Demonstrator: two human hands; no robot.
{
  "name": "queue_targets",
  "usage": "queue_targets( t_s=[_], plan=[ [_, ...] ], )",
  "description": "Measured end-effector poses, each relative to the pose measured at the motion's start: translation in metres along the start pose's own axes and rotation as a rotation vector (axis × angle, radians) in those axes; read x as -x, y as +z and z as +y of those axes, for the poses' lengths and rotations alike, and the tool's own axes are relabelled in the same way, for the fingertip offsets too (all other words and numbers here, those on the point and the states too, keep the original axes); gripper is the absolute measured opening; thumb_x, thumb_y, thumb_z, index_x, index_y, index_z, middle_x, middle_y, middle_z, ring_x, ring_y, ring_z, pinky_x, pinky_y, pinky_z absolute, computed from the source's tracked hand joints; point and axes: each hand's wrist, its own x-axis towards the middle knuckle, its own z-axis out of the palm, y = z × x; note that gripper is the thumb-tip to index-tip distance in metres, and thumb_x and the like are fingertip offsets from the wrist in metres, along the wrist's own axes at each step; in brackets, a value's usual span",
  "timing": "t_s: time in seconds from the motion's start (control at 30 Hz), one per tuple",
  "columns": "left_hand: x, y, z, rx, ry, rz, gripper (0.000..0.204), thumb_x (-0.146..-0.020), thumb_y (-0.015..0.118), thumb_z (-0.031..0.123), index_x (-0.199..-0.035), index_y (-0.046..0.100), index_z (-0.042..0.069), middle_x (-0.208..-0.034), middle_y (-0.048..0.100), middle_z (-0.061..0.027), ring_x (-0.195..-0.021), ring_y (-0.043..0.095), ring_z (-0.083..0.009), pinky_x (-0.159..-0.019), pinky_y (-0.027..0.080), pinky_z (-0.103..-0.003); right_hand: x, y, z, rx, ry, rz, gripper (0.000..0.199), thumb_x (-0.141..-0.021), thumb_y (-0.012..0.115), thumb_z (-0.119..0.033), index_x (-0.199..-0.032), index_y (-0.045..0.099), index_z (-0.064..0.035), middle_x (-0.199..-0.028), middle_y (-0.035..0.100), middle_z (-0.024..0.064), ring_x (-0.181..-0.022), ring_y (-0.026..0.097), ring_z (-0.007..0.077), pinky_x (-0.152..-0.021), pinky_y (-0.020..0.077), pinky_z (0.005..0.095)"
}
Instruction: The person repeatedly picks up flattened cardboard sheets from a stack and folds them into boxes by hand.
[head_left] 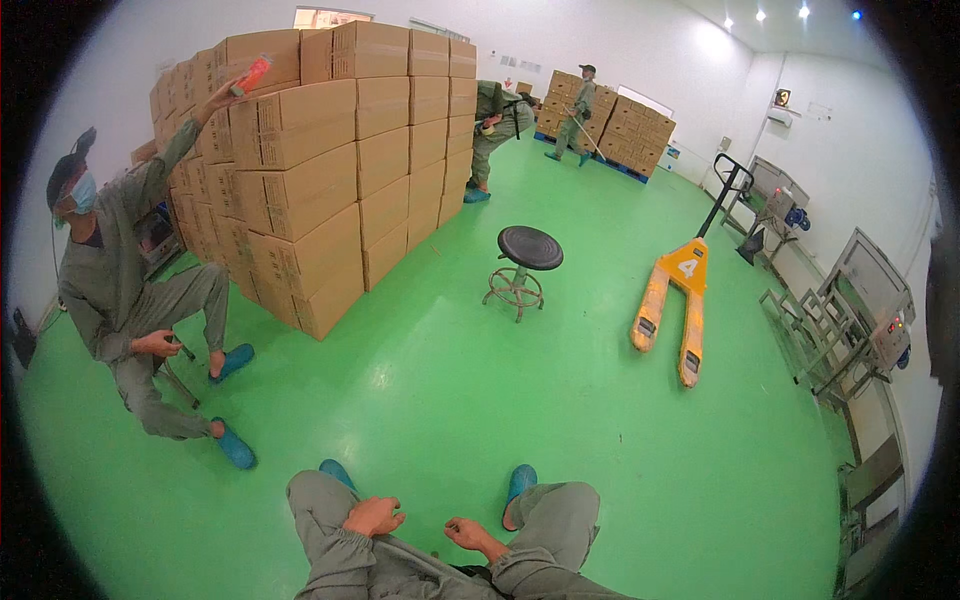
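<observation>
I sit with both forearms over my thighs. My left hand (375, 516) rests on my left thigh with fingers slightly apart and nothing visible in it. Between my knees, near the right thigh, my right hand (470, 537) hangs with loosely curled fingers; nothing shows in it. The two hands are apart. My blue shoe covers (520, 482) stand on the green floor (400, 420). Nearest ahead is a round black stool (530, 248) on a metal base, out of reach of either hand.
A tall stack of cartons (310, 170) stands left. Beside it a seated person (120, 290) raises a red packet (252, 76). A yellow pallet jack (683, 290) stands right, metal equipment (870, 310) along the wall. Farther back are a bending person (500, 125), a standing person (580, 105) and palletised boxes (635, 135).
</observation>
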Motion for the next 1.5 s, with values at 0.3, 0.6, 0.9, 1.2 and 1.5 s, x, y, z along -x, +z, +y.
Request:
queue_targets(
  t_s=[0.3, 0.6, 0.9, 1.2, 1.5],
  plan=[
    [0.0, 0.0, -0.001, 0.0, 0.013, 0.006, 0.048, -0.093, 0.058, 0.041, -0.127, 0.063, 0.008, -0.117, 0.068, -0.0207, -0.108, 0.064, -0.0398, -0.095, 0.051, -0.05, 0.0, 0.001, 0.0, -0.009, 0.005, 0.02, 0.05, -0.094, 0.059, -0.04, -0.126, 0.061, -0.0015, -0.118, 0.069, 0.0204, -0.107, 0.066, 0.0358, -0.091, 0.0521, 0.0444],
    [-0.005, 0.003, -0.005, 0.009, -0.005, -0.016, 0.049, -0.093, 0.058, 0.042, -0.128, 0.062, 0.008, -0.119, 0.067, -0.0208, -0.109, 0.064, -0.0393, -0.095, 0.051, -0.05, -0.002, 0.002, 0.0, 0.017, -0.014, 0.011, 0.051, -0.094, 0.059, -0.042, -0.126, 0.062, -0.0015, -0.118, 0.069, 0.0199, -0.108, 0.066, 0.0348, -0.091, 0.0524, 0.0438],
    [-0.005, 0.003, -0.005, 0.003, 0.005, 0.005, 0.049, -0.092, 0.058, 0.042, -0.128, 0.063, 0.009, -0.117, 0.068, -0.0201, -0.109, 0.064, -0.0392, -0.094, 0.051, -0.051, 0.0, 0.001, -0.002, -0.037, -0.006, 0.007, 0.051, -0.094, 0.058, -0.041, -0.126, 0.061, -0.0015, -0.117, 0.069, 0.02, -0.107, 0.067, 0.0349, -0.091, 0.0527, 0.0439],
    [-0.009, 0.006, -0.011, -0.009, 0.052, 0.031, 0.049, -0.092, 0.059, 0.041, -0.127, 0.063, 0.008, -0.113, 0.069, -0.0189, -0.106, 0.065, -0.0382, -0.092, 0.051, -0.05, -0.003, 0.003, -0.002, 0.011, 0.003, 0.009, 0.049, -0.093, 0.06, -0.041, -0.123, 0.064, -0.0017, -0.114, 0.07, 0.0201, -0.105, 0.067, 0.0346, -0.089, 0.0528, 0.0437],
    [0.097, -0.127, 0.146, 0.66, 0.895, 0.272, 0.035, -0.094, 0.065, 0.02, -0.126, 0.064, 0.006, -0.094, 0.068, -0.0129, -0.084, 0.066, -0.0235, -0.076, 0.052, -0.037, -0.016, 0.014, 0.019, 0.11, -0.034, 0.028, 0.051, -0.093, 0.059, -0.042, -0.124, 0.063, -0.0012, -0.116, 0.068, 0.0216, -0.105, 0.066, 0.0382, -0.093, 0.0509, 0.0454]
  ],
)
